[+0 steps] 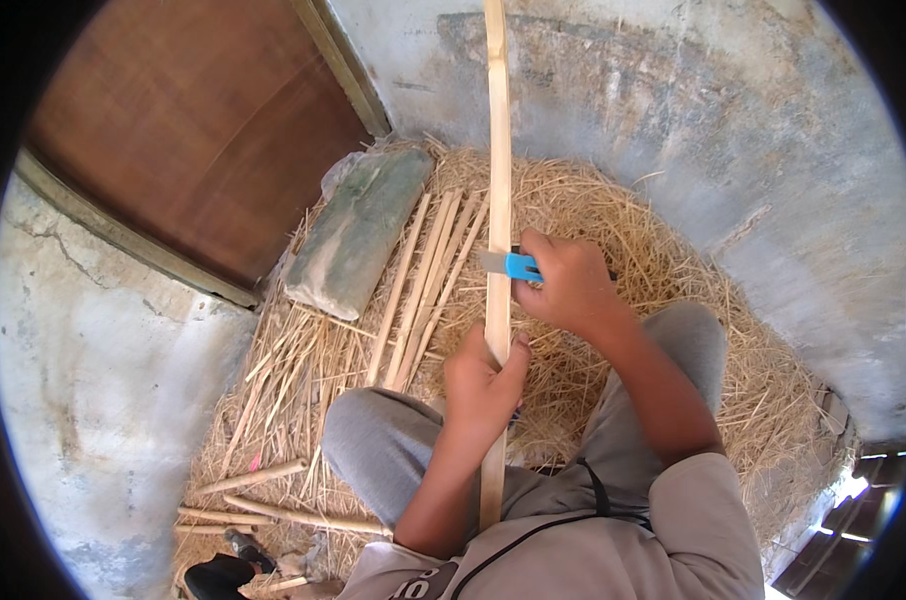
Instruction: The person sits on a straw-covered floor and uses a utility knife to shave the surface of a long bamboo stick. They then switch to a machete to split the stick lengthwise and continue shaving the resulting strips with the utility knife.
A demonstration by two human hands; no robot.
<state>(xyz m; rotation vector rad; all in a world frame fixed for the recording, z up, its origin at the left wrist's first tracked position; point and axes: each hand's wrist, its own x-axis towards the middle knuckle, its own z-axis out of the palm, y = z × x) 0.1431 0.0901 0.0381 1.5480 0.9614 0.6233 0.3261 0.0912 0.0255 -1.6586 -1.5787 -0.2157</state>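
A long, pale bamboo strip (499,150) runs from my lap up past the top of the view. My left hand (481,385) is wrapped around its lower part, thumb along the right edge. Higher up, my right hand (568,280) grips a blue utility knife (522,267). Its short blade lies across the face of the strip, pointing left. My right fingers are curled around the knife's handle, which they mostly hide.
Straw and shavings (573,200) cover the floor around my crossed legs. Several cut strips (423,280) lie to the left, beside a grey stone slab (358,235). Bamboo sticks (303,513) are at lower left. A brown door panel (203,130) and a concrete wall (693,120) stand ahead.
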